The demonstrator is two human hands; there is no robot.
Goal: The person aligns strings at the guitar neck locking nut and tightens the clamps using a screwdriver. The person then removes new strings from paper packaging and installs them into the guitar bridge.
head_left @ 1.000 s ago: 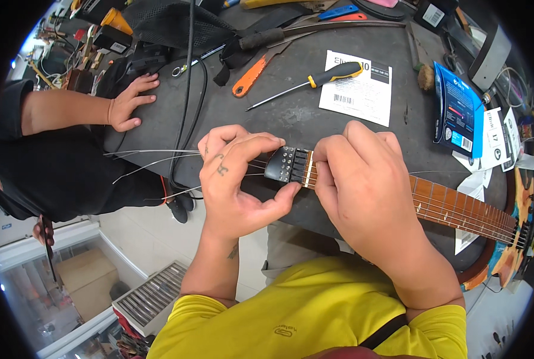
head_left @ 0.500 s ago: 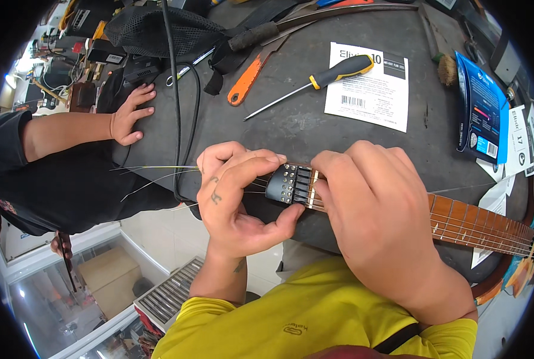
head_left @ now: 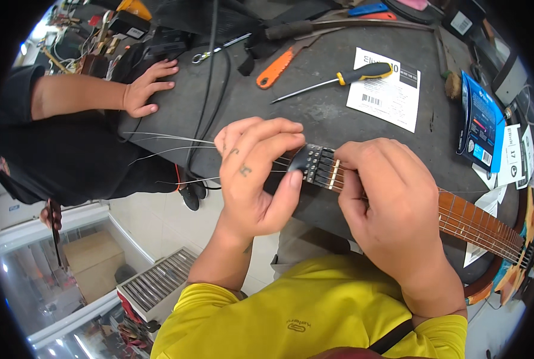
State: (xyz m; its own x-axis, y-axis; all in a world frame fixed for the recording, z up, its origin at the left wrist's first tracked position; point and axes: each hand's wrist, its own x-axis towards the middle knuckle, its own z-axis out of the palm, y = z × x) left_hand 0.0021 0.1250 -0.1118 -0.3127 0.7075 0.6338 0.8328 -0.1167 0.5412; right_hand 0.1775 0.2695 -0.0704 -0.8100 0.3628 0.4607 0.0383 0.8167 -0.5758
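A guitar neck [head_left: 476, 222] with a brown fretboard runs rightward from the middle of the view, its strings stretched along it. At its left end is a black headpiece [head_left: 311, 164] with rows of small screws. My left hand [head_left: 252, 176] curls around the headpiece, fingers over the far side and thumb on the near side. Loose string ends [head_left: 174, 139] stick out leftward past that hand. Just right of the white nut [head_left: 334, 173], my right hand [head_left: 393, 197] bends its fingers over the neck; its palm side and part of the strings are hidden.
On the dark table [head_left: 315, 125] lie a yellow-black screwdriver [head_left: 363, 74], a white paper packet [head_left: 393, 107], an orange-handled saw [head_left: 276, 69] and a black cable [head_left: 210, 90]. A blue pouch [head_left: 482, 122] stands at right. Another person's hand [head_left: 150, 90] rests at the table's left edge.
The view has shifted, so the table's things sit farther right. My right hand has drawn back slightly from the headpiece, baring the nut. My left thumb has moved up along the headpiece's end.
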